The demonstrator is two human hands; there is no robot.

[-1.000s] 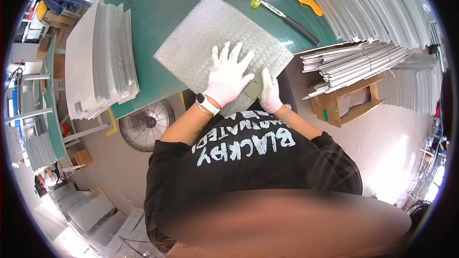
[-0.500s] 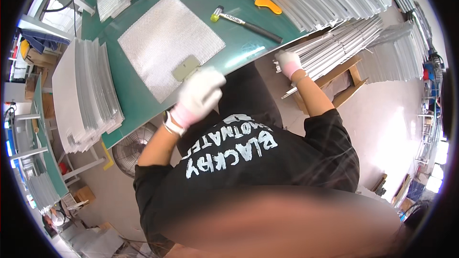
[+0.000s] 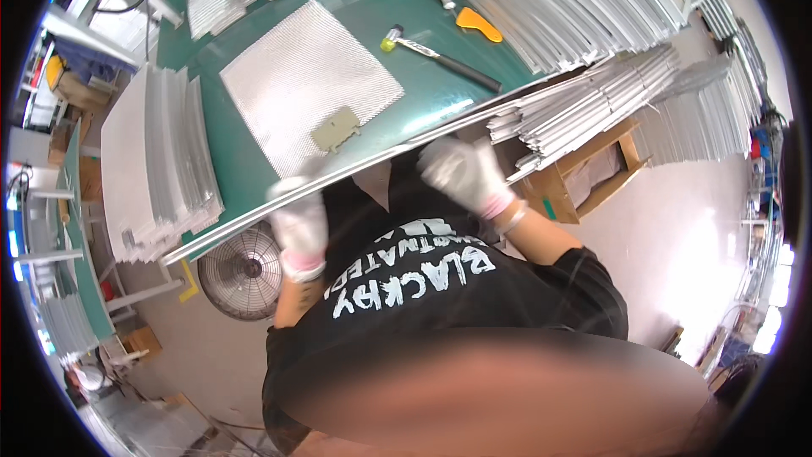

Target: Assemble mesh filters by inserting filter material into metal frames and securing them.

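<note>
A long thin metal strip runs slantwise along the front edge of the green table. My left hand, in a white glove with a pink cuff, is closed round this strip left of the middle. My right hand, gloved alike, is just below the strip; motion smears its fingers, so its grip is unclear. Beyond the strip lies a square silvery mesh sheet, with a small grey-green plate on its near corner.
A mallet and a scraper with a yellow blade lie on the table. Stacked mesh panels stand at the left, more panels at far right. Metal strips rest over a cardboard box. A fan is below.
My right hand has moved left from the pile of strips, and a long strip now spans the table's front edge. My left hand has come down off the mesh area onto that strip.
</note>
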